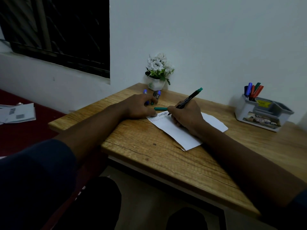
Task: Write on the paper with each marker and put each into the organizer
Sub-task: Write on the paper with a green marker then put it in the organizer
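Green on the tail of the marker [189,99], black down its barrel; gripped in the right hand [186,117] in a writing hold, tip set on the far left corner of the paper [179,135], beside a couple of lines of lettering. Pinned that corner with the left hand [137,107], fingers curled, and seemingly pinched the green cap [160,108] between thumb and forefinger, though not plainly enough to swear to. Left two blue-capped markers [157,94] loose on the wooden desk [149,155] just behind those knuckles, near the flower pot [156,84]. Stood the organizer [259,117] well apart at the far right, with stowed markers [253,92] upright in its back compartment. Judged partway through: writing with this one not yet finished, capping and stowing yet to come. Risked smearing wet ink under the heel of the writing hand, resting on the sheet. Risked skewing the loose paper if the pinning pressure slackened mid-stroke. Risked knocking the blue pair toward the desk edge with a careless left hand, or fumbling the small cap and drying out the tip.
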Demonstrator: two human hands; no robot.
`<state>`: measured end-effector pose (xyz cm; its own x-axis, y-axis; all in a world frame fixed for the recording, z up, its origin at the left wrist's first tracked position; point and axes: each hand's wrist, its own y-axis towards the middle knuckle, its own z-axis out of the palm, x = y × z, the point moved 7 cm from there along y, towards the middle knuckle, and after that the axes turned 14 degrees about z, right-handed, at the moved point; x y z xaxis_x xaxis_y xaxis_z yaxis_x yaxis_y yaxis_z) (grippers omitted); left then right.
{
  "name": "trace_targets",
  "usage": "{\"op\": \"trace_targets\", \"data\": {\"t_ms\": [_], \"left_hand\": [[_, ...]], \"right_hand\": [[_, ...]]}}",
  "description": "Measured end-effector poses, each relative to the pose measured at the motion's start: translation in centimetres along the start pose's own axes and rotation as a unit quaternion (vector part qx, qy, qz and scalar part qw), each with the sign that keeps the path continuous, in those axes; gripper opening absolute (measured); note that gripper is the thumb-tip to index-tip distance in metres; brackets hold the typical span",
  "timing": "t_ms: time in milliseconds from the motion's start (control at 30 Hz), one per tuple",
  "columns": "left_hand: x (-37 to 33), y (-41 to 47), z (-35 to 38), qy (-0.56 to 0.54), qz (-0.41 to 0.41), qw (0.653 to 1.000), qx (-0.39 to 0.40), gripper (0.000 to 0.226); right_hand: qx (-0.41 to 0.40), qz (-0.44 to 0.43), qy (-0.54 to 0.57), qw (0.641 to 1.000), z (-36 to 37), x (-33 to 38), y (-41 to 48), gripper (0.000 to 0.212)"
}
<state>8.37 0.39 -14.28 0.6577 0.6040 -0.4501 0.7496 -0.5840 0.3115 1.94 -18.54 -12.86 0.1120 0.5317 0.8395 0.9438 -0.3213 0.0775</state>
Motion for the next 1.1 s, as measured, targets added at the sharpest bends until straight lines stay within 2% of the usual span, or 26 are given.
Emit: {"op": "trace_targets", "data": {"t_ms": [400, 500, 567, 633, 767, 867, 967, 1100], "left_hand": [[-0.3, -0.3, -0.1, 0.003, -0.009, 1.000, 0.002, 0.062], [-0.5, -0.5, -0.1, 0.011, -0.009, 1.000, 0.000, 0.059], [-0.8, -0.6, -0.4, 0.018, -0.001, 1.000, -0.012, 0.055], [-1.2, -0.6, -0.8, 0.030, 0.018, 0.999, -0.040, 0.051], [-1.7, -0.5, -1.6, 0.062, 0.046, 0.991, -0.112, 0.042], [-1.2, -0.4, -2.2, 0.086, 0.039, 0.983, -0.156, 0.038], [-2.1, -0.2, -2.1, 0.125, 0.086, 0.979, -0.138, 0.031], [-2.1, 0.2, -1.3, 0.157, 0.101, 0.978, -0.089, 0.028]], "right_hand": [[-0.012, -0.008, -0.033, 0.999, 0.2, 0.2, -0.2, 0.021], [0.047, 0.038, 0.104, 0.993, 0.0, -0.2, -0.5, 0.017], [0.099, 0.071, 0.232, 0.965, -0.1, -0.5, -0.7, 0.011], [0.129, 0.088, 0.294, 0.943, -0.3, -0.7, -0.6, 0.006], [0.168, 0.102, 0.334, 0.922, -0.1, -1.0, -0.3, 0.013], [0.195, 0.110, 0.346, 0.911, 0.0, -0.8, -0.2, 0.034], [0.201, 0.114, 0.352, 0.907, 0.1, -0.9, 0.0, 0.043], [0.201, 0.110, 0.355, 0.906, 0.2, -0.9, -0.1, 0.032]]}}
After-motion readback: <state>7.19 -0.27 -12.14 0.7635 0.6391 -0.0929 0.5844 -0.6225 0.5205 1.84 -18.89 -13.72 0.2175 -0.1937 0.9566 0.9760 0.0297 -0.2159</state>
